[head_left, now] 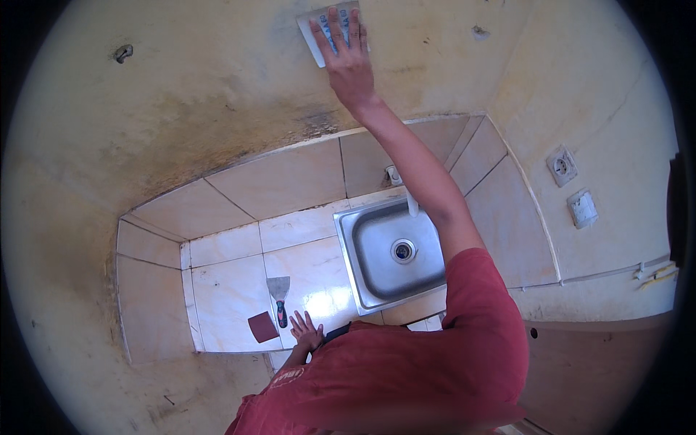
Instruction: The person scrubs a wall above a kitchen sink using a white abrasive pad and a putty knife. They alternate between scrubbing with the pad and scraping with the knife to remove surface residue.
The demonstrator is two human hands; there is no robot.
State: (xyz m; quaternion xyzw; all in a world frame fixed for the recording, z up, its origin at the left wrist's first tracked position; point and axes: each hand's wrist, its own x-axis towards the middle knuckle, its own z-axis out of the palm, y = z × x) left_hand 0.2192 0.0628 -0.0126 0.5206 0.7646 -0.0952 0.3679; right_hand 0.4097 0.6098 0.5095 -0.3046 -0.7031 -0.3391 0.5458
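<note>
My right hand (346, 54) reaches high up the stained yellowish wall (217, 94) and presses a pale rectangular sheet, like sandpaper (313, 35), flat against it with the fingers spread over it. My left hand (306, 332) rests open on the white tiled counter (232, 290), fingers apart and holding nothing. Just left of that hand lies a putty knife (279, 296) with a wide metal blade and a red-and-black handle. A dark red square sheet (262, 326) lies on the counter beside the knife.
A steel sink (377, 279) with a round drain is set into the counter, a tap (392, 175) behind it. Tiles line the wall above the counter. A socket (562, 166) and a switch box (583, 208) sit on the right wall, a screw (123, 52) high on the left.
</note>
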